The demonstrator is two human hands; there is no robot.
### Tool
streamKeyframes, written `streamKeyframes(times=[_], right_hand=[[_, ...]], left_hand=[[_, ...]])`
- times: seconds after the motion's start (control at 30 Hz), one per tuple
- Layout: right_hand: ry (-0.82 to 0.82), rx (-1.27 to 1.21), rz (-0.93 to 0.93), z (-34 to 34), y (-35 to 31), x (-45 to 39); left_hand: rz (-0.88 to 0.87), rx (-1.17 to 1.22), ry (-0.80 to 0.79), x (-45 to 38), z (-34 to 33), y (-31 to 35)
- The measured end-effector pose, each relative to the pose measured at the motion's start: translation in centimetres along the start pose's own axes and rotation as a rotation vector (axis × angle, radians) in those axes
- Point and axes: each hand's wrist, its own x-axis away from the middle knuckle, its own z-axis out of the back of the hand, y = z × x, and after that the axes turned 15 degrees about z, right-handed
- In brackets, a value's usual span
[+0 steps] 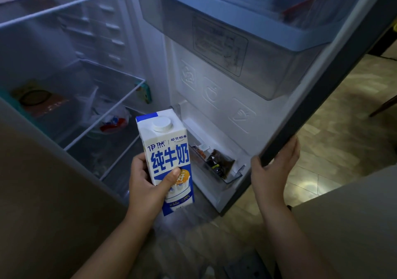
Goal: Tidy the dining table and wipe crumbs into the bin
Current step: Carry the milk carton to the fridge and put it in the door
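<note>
The left hand [148, 182] is gripping a blue-and-white milk carton [166, 156] round its lower half, thumb lying across the printed front and the other fingers wrapping behind it, mostly hidden by the carton itself. The carton is standing nearly upright, its white screw cap [162, 124] on and facing the camera, and it is hanging in front of the open fridge rather than resting on any shelf. Off to the right of that hand, the right hand [274, 171] is clamping the dark outer edge of the fridge door [322, 98], fingers curling over the far side where only their tips are showing, thumb pressing on the near face. Between the two hands, the lowest door bin [231, 176] is holding dark packets and something orange, too dim and small to identify. Above the right hand, a larger door bin [247, 21] is running out of the top of the frame, its contents blurred and cut off. Up and to the left of the carton hand, glass shelves [103, 107] are carrying a crumpled plastic bag [107, 115] with red inside and a flat brownish package [40, 100], both murky in the low light. Both forearms are running out of the bottom edge, and pale tiled floor [343, 150] is showing beyond the right hand.
</note>
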Motion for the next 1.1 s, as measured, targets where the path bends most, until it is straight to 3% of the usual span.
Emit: streamKeyframes(times=[0.07,0.1,0.17,0.23,0.3,0.4,0.5,0.63,0.77,0.9,1.1], right_hand=[[0.125,0.009,0.23,0.2,-0.6,0.1],[0.099,0.02,0.378,0.3,-1.1,0.5],[-0.167,-0.104,0.521,0.0,-2.9,0.7],[-0.566,-0.337,0.286,-0.8,-5.5,0.1],[-0.843,-0.51,-0.009,-2.3,-6.4,-0.9],[-1.023,-0.548,-0.024,-3.8,-6.6,-2.9],[-1.104,-0.5,0.015,-4.3,-7.2,-3.9],[-1.005,-0.51,0.041,-5.4,-7.5,-4.2],[-0.815,-0.404,0.141,-7.1,-8.7,-4.8],[-0.618,-0.337,0.142,-9.6,-9.4,-6.3],[-0.426,-0.27,0.15,-14.7,-9.4,-8.4]], left_hand=[[0.0,-0.012,-0.004,-0.5,-0.1,-0.2],[0.001,-0.029,-0.013,-0.6,-0.1,-0.3],[0.007,-0.067,-0.047,-0.9,0.1,-0.2],[0.014,-0.115,-0.114,-1.4,0.5,0.0],[0.016,-0.165,-0.192,-1.8,0.8,0.2],[0.018,-0.246,-0.271,-2.4,1.3,0.5],[0.009,-0.32,-0.309,-2.7,1.5,0.8],[0.024,-0.359,-0.311,-4.3,1.5,0.7],[0.002,-0.426,-0.183,-7.1,1.1,0.4],[0.13,-0.48,-0.075,-8.6,0.8,-1.3],[0.4,-0.29,-0.178,-11.9,-1.8,-3.7]])
